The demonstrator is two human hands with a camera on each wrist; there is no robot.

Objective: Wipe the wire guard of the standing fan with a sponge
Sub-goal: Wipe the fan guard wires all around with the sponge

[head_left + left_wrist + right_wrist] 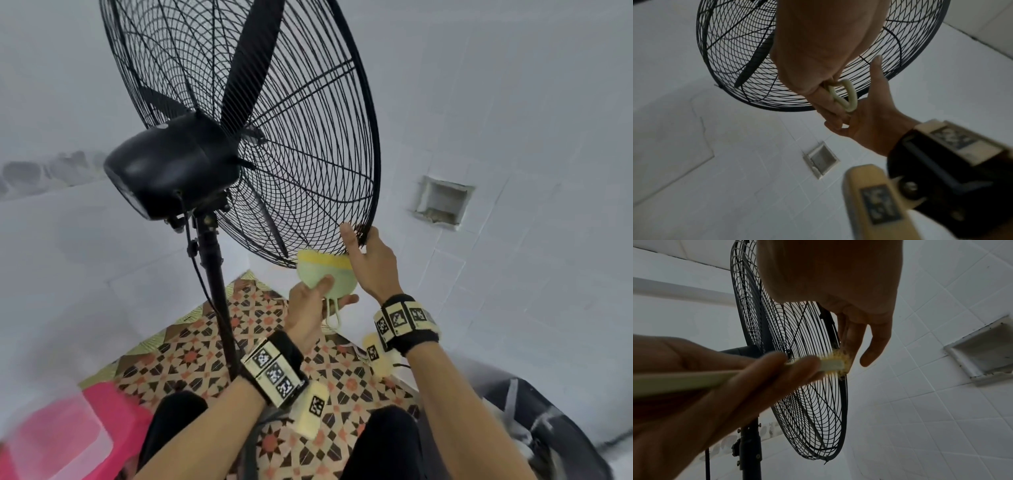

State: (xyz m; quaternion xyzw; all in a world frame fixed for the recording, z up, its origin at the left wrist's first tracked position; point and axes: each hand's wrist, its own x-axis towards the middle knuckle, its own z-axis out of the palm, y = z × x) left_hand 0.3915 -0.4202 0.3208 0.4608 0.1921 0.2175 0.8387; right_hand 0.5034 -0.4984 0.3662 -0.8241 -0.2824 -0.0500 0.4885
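Black wire guard (301, 144) of the standing fan (178, 171) is gripped at its lower rim by the right hand (371, 265). The left hand (308, 305) pinches the green and yellow sponge (325, 274), which touches the rim just beside the right hand.

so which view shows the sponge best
Head view: the whole green-and-yellow sponge shows at the wire guard's lower rim, held by the left hand. The left wrist view shows only its loop; the right wrist view a blurred edge.
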